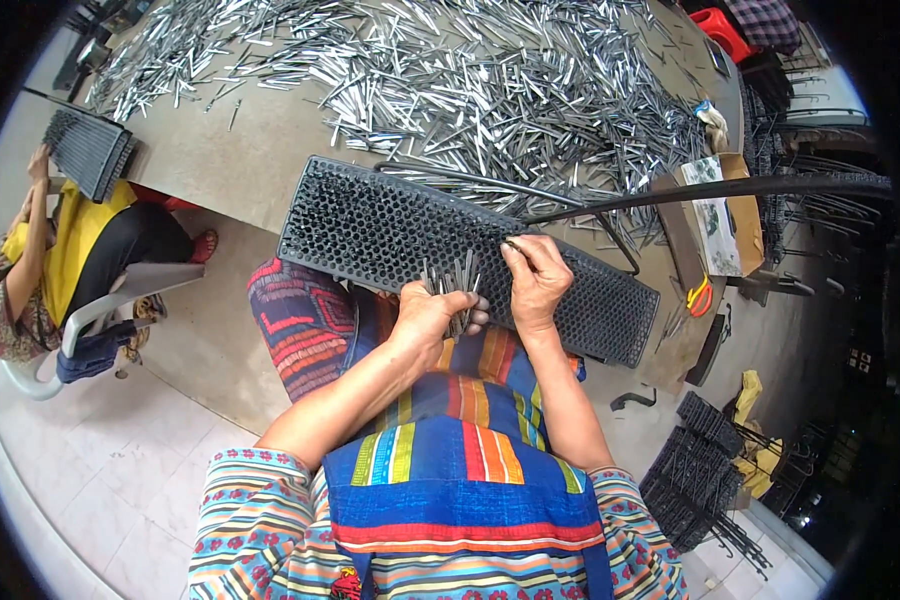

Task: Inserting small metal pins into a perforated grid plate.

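A long black rack point(370, 228) full of small round holes lies tilted across my lap and against the table edge. Many holes in its left part hold dark pieces; those toward the right end look hollow. My left hand point(432, 315) is closed round a bundle of thin metal strips point(460, 275), their ends fanning up over the rack's near edge. Thumb and fingertips of my right hand point(538, 282) pinch together just above the rack's middle, with a thin dark strip between them, mostly hidden by the fingers.
Loose metal strips point(530, 100) cover the table's far part. A bent black rod point(730, 190) crosses at right, near an open cardboard box point(745, 225) and orange-handled scissors point(700, 297). More black racks point(695, 470) stand lower right. At left, a seated person holds a similar rack point(90, 150).
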### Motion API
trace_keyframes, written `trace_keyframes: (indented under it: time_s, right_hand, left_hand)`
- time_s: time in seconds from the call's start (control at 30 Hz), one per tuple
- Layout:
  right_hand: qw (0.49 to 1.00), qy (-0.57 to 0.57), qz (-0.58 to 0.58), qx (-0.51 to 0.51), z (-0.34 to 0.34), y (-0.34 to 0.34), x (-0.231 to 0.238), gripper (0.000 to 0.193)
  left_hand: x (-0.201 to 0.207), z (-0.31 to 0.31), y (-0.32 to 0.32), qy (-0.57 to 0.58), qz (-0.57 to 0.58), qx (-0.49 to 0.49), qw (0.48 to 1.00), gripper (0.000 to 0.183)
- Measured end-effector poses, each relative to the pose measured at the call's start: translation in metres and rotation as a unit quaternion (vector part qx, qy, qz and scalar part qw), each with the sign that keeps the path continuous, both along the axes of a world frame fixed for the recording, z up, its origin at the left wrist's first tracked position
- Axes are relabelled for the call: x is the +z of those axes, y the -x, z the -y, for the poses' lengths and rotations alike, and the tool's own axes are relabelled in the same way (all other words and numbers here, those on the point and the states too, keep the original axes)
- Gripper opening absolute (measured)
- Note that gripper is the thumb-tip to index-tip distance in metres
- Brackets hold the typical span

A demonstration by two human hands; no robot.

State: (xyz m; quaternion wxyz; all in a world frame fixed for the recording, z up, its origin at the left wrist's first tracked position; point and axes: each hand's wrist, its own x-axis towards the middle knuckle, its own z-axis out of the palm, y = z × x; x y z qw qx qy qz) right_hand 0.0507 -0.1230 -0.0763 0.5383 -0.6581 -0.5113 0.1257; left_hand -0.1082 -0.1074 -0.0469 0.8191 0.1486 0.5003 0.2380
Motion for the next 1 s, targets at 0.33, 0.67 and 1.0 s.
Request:
trace_keyframes:
  time_s: [0.33,0.67,1.0]
  right_hand:
    - [0.997,0.073,0.03,0.006,0.004,0.0,0.007,0.012]
    - [0.842,0.256,-0.464,0.098,0.031,0.007,0.024,0.006]
    - [0.822,0.262,-0.492,0.112,0.038,-0.003,0.023,0.006]
  left_hand:
    - [0.001,0.001,-0.001,0.006,0.026,-0.001,1.0,0.02]
    - [-0.003,0.011,-0.005,-0.037,0.032,-0.036,0.998,0.016]
    - [0.001,0.019,-0.013,-0.058,0.015,-0.052,0.997,0.012]
